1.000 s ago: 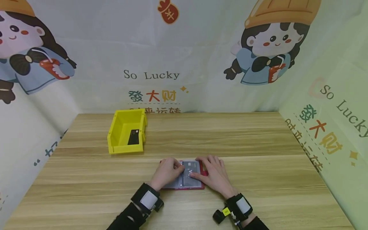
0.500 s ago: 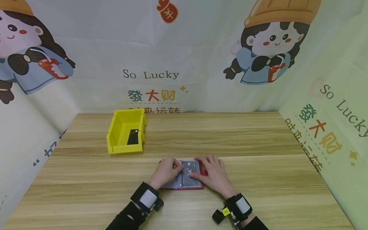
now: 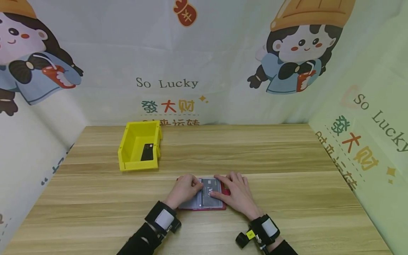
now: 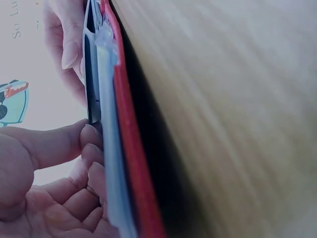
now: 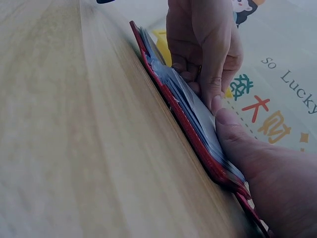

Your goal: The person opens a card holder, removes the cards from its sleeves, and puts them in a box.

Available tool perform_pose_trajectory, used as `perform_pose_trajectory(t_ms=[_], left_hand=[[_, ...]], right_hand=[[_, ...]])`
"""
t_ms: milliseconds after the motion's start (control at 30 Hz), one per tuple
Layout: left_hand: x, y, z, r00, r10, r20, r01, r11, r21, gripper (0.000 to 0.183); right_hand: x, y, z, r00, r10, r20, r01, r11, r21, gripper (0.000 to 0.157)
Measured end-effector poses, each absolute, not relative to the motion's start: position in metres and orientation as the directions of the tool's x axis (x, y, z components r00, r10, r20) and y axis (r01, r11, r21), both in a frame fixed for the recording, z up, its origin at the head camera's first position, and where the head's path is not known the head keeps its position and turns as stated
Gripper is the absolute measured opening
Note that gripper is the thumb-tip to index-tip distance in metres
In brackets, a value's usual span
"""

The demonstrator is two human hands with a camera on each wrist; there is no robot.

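Observation:
A red card holder (image 5: 183, 121) with clear plastic sleeves lies opened out on the table. On its right page a grey bank card (image 3: 210, 202) with white lettering sits in a sleeve or on it; the overlap cannot be told. My left hand (image 3: 184, 191) pinches the card's left edge between thumb and index finger, as the left wrist view shows. My right hand (image 3: 237, 194) rests over the right side, its thumb pressing on the card face and its index finger reaching to the holder's far edge. The right wrist view hides most of its fingers.
A yellow bin (image 3: 124, 145) stands at the back left of the wooden table (image 3: 271, 148), with a dark card (image 3: 147, 152) inside. A printed cloth (image 3: 223, 53) hangs behind the table and along its sides.
My right index finger has slid slightly left along the holder's far edge. The left hand, the card and the holder stay almost in place.

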State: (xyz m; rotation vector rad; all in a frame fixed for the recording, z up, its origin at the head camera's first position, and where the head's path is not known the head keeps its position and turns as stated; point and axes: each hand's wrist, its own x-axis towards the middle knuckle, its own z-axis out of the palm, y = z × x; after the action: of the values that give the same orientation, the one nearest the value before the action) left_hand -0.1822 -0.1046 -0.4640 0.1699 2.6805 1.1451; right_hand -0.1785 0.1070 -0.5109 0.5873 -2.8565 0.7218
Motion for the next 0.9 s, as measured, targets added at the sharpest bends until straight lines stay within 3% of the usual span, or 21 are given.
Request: perform_pose_trajectory(t_ms=[500, 900], left_hand=[[-0.1820, -0.1072, -0.4624, -0.962, 0.199, -0.187, -0.010, 0.659, 0.752, 0.029], [-0.1831, -0.1073, -0.4638, -0.977, 0.153, -0.147, -0.009, 0.665, 0.747, 0.022]], right_hand=[[-0.1781, 0.1062, -0.5111, -0.922, -0.329, 0.205, -0.386, 0.816, -0.430, 0.060], [-0.1779, 0.1062, -0.5094, -0.919, -0.330, 0.216, -0.393, 0.815, -0.426, 0.059]])
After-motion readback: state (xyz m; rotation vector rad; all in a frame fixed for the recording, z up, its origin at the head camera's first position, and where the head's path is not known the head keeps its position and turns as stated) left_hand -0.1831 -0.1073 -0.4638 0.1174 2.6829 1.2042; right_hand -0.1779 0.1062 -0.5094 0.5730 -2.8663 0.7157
